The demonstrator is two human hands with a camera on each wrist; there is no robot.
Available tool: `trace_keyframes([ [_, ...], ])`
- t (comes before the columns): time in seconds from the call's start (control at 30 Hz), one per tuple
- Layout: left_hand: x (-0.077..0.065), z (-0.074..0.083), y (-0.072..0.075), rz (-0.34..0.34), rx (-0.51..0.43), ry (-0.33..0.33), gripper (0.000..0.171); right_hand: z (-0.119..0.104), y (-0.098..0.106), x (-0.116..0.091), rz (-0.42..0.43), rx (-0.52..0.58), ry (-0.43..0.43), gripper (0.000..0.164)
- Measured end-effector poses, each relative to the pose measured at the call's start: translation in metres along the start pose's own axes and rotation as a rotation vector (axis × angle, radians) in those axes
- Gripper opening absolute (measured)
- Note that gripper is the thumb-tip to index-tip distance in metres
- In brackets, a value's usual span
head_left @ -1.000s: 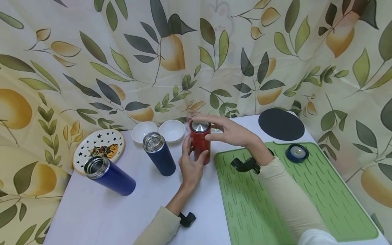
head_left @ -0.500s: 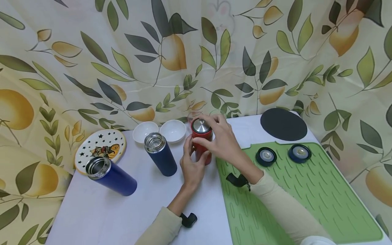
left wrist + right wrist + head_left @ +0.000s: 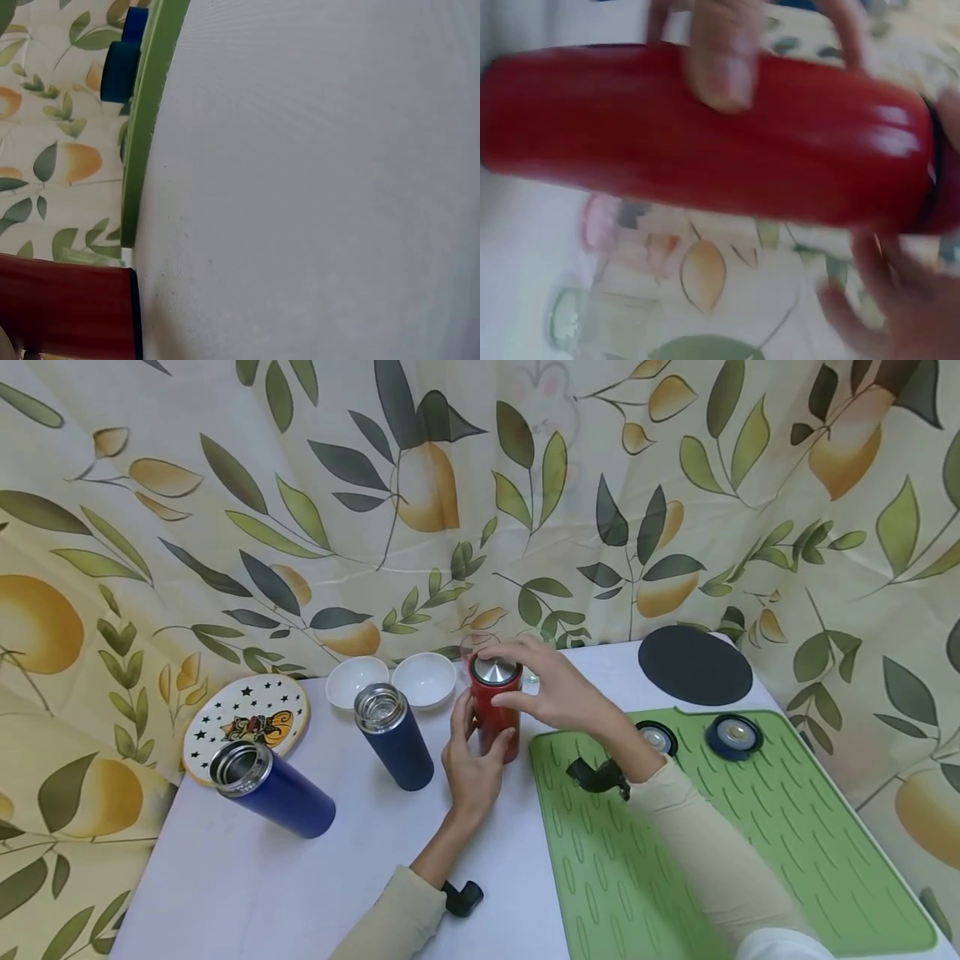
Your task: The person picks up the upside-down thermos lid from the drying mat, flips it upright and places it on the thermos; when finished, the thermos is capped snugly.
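A red thermos [image 3: 491, 722] with a silver-topped lid [image 3: 497, 671] stands upright on the white table. Around its lower body the left hand [image 3: 474, 777] is wrapped, thumb on the near side. My right hand [image 3: 562, 689] grips the lid from the right, fingers over its far edge and thumb at its near side. In the right wrist view the red thermos [image 3: 705, 135] fills the middle, with the left thumb [image 3: 724, 71] pressed on it and right-hand fingers by the lid end. Only the thermos base [image 3: 75, 307] shows in the left wrist view.
Left of the hands stand two lidless blue thermoses, one dark [image 3: 393, 739] and one brighter [image 3: 281, 793]. Behind are two white bowls [image 3: 423, 681] and a starry round board [image 3: 243, 718]. A green mat [image 3: 600, 860] with two lids [image 3: 733, 737] and a black disc [image 3: 695, 665] lie right.
The right hand turned inward around the lid half a second ago and has since swung back outward, still at the lid. The left hand keeps its hold on the red thermos.
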State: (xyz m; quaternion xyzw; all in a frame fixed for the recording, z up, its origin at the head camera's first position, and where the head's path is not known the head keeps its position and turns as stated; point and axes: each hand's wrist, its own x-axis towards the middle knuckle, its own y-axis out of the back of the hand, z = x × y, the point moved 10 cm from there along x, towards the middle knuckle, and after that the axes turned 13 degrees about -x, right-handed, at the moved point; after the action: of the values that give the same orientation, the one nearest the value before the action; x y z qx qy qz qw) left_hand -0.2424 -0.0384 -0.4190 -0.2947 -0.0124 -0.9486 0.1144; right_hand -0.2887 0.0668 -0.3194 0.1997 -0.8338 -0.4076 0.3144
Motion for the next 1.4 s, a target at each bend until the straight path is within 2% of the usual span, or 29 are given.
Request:
trace_keyframes([
  [0.1,-0.001,0.001,0.000,0.005,0.011,-0.005,0.074,-0.008,0.004,-0.007,0.171,-0.173,-0.066,0.055],
  [0.2,-0.001,0.002,-0.001,0.003,0.009,-0.010,0.074,-0.014,0.006,-0.011,0.244,-0.260,-0.131,0.055],
  [0.27,-0.001,0.002,-0.001,0.002,0.001,-0.008,0.074,-0.013,0.005,-0.011,0.216,-0.236,-0.154,0.056],
  [0.33,-0.002,0.001,-0.002,-0.002,-0.005,-0.003,0.075,-0.010,0.004,-0.009,0.137,-0.157,-0.147,0.058],
  [0.47,-0.004,0.000,-0.003,-0.006,-0.010,0.009,0.076,-0.014,0.005,-0.006,-0.083,0.101,-0.043,0.057],
  [0.57,-0.005,0.001,-0.004,-0.002,-0.010,0.010,0.075,-0.021,0.009,-0.006,-0.175,0.185,0.007,0.051],
  [0.67,-0.005,0.001,-0.003,0.013,-0.008,0.011,0.075,-0.014,0.007,-0.007,-0.130,0.159,-0.015,0.047],
  [0.87,-0.006,0.002,-0.006,0.026,0.012,0.012,0.075,0.005,0.001,-0.016,0.088,0.127,-0.068,0.050],
  [0.97,-0.008,0.003,-0.005,0.051,0.040,0.011,0.076,0.005,0.000,-0.018,0.144,0.125,-0.089,0.050],
  [1.07,-0.009,0.004,-0.002,0.077,0.053,0.001,0.077,0.003,-0.001,-0.019,0.163,0.122,-0.109,0.049],
  [1.23,-0.006,0.004,-0.002,0.061,0.025,-0.009,0.076,0.001,-0.001,-0.017,0.167,0.115,-0.118,0.050],
  [1.4,-0.003,0.001,-0.001,0.035,0.021,0.022,0.078,-0.003,-0.002,-0.015,0.119,0.016,-0.084,0.057],
])
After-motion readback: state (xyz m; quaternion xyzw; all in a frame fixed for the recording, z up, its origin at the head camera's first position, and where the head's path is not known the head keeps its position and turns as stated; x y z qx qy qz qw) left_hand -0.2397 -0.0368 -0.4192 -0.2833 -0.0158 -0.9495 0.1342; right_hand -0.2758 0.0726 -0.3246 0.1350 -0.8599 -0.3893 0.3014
